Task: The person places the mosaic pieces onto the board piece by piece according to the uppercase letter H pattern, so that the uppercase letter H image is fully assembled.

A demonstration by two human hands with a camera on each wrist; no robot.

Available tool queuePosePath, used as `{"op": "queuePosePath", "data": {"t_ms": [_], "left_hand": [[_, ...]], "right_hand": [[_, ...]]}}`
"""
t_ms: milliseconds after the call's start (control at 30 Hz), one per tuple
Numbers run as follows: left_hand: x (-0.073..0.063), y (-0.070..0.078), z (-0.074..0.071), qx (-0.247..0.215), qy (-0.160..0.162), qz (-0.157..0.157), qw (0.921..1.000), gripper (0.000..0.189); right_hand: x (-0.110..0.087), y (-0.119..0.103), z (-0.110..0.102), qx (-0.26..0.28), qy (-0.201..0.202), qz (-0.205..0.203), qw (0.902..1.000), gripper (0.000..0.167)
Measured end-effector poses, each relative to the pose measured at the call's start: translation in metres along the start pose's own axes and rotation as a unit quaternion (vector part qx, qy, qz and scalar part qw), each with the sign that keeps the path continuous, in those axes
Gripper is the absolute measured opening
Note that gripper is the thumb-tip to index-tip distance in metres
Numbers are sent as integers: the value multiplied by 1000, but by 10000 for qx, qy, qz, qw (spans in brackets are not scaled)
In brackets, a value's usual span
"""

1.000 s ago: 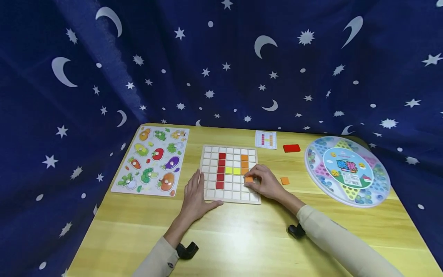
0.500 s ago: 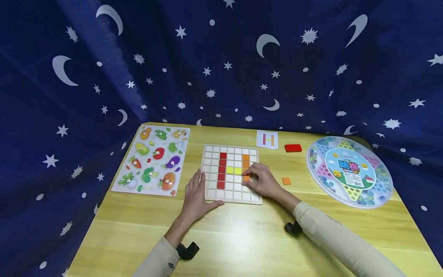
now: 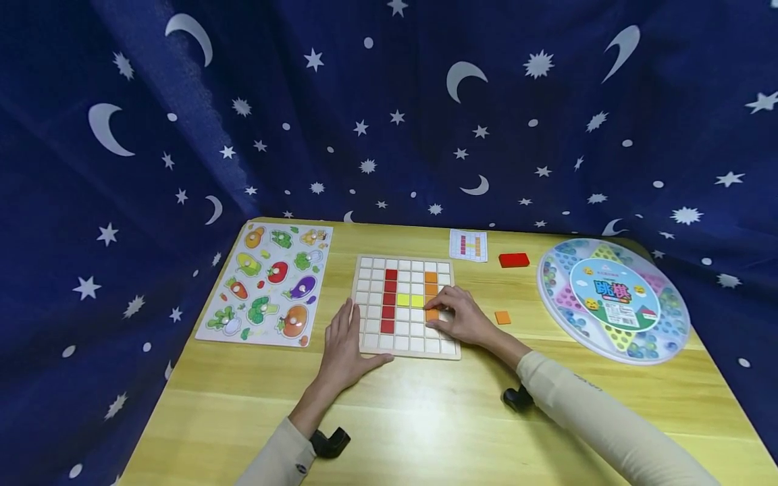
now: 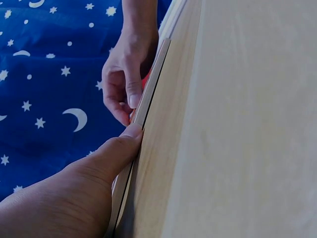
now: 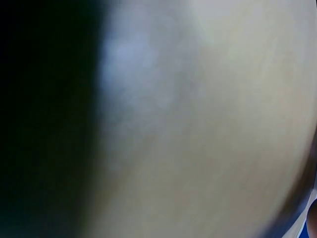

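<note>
A pale wooden grid board [image 3: 407,345] lies on the table, holding a column of red tiles [image 3: 390,298], two yellow tiles [image 3: 410,300] and a column of orange tiles [image 3: 431,278]. My right hand [image 3: 467,318] has thumb and fingers at an orange square tile [image 3: 431,315] at the near end of the orange column, pinching it. My left hand [image 3: 342,345] rests against the board's left near corner, fingers fairly straight along the side. In the left wrist view its thumb [image 4: 119,148] touches the board edge [image 4: 153,82]. The right wrist view is mostly blurred.
A loose orange tile [image 3: 502,317] lies right of the board. Behind are a pattern card [image 3: 469,245] and a red block [image 3: 513,260]. A vegetable puzzle board [image 3: 261,283] is at left, a round Chinese checkers set [image 3: 614,300] at right. A starry curtain [image 3: 389,135] hangs behind.
My right hand has shifted slightly left with the orange tile, which now lines up under the orange column. My left hand has stayed at the board's corner.
</note>
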State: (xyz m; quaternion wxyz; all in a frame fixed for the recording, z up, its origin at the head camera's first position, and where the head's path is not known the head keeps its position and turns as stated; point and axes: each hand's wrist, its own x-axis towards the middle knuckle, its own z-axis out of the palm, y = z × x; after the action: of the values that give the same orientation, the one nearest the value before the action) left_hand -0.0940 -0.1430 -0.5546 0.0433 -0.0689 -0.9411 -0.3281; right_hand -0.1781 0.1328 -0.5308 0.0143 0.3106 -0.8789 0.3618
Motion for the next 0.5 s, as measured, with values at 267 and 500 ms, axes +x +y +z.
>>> {"op": "queuePosePath", "data": {"t_ms": [267, 500], "left_hand": [[-2, 0, 0, 44, 127, 108, 9999, 128], [-2, 0, 1, 32, 116, 73, 9999, 128]], "right_hand": [[-2, 0, 1, -14, 21, -30, 10000, 27], [-2, 0, 1, -18, 7, -14, 10000, 27]]}}
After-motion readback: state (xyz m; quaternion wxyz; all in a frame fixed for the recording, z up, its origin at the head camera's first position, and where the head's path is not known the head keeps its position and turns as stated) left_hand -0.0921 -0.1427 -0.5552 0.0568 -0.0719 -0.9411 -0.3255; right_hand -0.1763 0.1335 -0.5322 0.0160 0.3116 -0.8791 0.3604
